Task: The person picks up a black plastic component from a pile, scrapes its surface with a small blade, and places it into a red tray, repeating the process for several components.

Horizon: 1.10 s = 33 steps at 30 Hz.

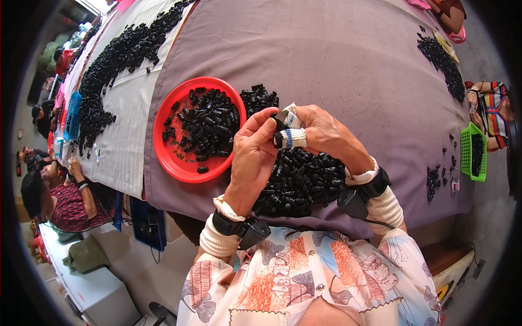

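Observation:
My left hand (253, 155) is closed, thumb and forefinger pinching a small black plastic part (279, 124) above the table. My right hand (333, 134) meets it from the other side, its fingers curled; white cloth wraps with blue stripes (294, 138) cover some of them. A thin dark edge shows between the two hands, but what the right fingers grip is hidden. Below the hands lies a heap of small black plastic parts (304, 182). Left of my left hand stands a round red tray (161, 146) with many such parts in it.
More black parts (261, 100) lie beyond the hands. A long black pile (122, 62) covers the white cloth at left, by a blue basket (73, 115). At right are another pile (443, 65) and a green basket (466, 155). Other people sit around the tables.

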Each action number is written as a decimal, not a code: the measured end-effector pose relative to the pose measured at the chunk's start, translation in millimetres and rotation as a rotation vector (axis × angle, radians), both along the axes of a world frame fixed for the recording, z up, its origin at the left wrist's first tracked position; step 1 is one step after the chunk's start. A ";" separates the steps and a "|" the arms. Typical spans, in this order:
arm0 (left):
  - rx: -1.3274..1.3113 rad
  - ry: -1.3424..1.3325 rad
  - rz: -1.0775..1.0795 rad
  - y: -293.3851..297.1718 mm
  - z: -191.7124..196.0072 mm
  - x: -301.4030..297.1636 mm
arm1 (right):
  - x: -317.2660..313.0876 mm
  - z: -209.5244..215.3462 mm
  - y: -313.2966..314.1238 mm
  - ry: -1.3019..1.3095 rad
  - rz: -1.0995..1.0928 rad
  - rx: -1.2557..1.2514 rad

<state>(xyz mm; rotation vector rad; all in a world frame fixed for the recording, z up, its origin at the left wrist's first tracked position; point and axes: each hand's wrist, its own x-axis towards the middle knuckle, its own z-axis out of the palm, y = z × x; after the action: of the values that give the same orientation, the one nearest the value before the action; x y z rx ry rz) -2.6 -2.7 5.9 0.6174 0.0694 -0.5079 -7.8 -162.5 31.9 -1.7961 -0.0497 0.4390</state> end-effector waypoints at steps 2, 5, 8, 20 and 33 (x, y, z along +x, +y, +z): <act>0.023 -0.028 0.020 -0.3 -3.1 0.0 | 0.0 -0.3 0.8 0.014 -0.016 -0.011; 0.131 -0.090 0.065 -2.8 -3.7 0.4 | 0.0 1.5 -0.4 -0.065 0.023 -0.091; 0.060 -0.043 0.016 -0.5 0.5 2.4 | -1.4 2.4 -1.7 0.020 0.015 0.061; 0.032 -0.009 0.008 -1.5 -1.0 0.5 | 0.7 -2.7 -1.7 -0.006 -0.006 0.000; 0.109 -0.074 0.062 -4.1 2.7 -0.2 | -2.1 0.2 -0.1 -0.020 0.023 -0.014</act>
<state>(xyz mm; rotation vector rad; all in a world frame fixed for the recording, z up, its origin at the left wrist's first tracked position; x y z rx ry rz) -2.8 -6.7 8.6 0.7376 0.0459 -0.4225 -9.9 -162.6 32.1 -1.8148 -0.0817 0.4394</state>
